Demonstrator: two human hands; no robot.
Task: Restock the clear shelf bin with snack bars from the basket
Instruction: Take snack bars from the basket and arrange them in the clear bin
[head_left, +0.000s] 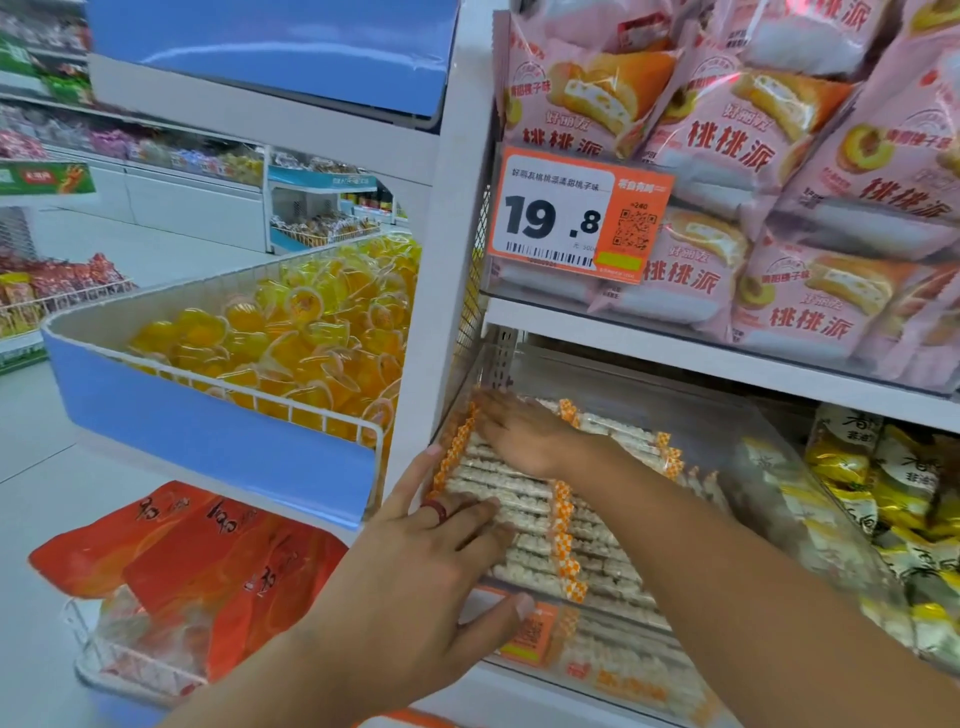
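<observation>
Right now both hands are inside the clear shelf bin (789, 467), tidying the snack bars (524, 499) that already lie there in rows, their orange-checked wrapper ends lined up. The right hand (524, 431) reaches deep toward the back left corner, fingers straight and spread flat on top of the bars, pressing rather than gripping. The left hand (431, 551), with a red ring on one finger, lies palm down near the front: its fingers stretch flat across the bars while the thumb hooks over the bin's front lip, beside the orange price label (530, 631) stuck there. Neither hand pinches a bar. The basket named in the task is not in view, so I cannot say how many bars remain to be loaded.

The step in hand looks like squaring and flattening the stack. To do it well, I would keep both palms flat and push the rows gently toward the left wall and the back, so the ends stay aligned and no wrapper buckles. Pressure should be even and light; these bars look brittle and could crack. Levelling the top layer leaves room for the next handful.
</observation>
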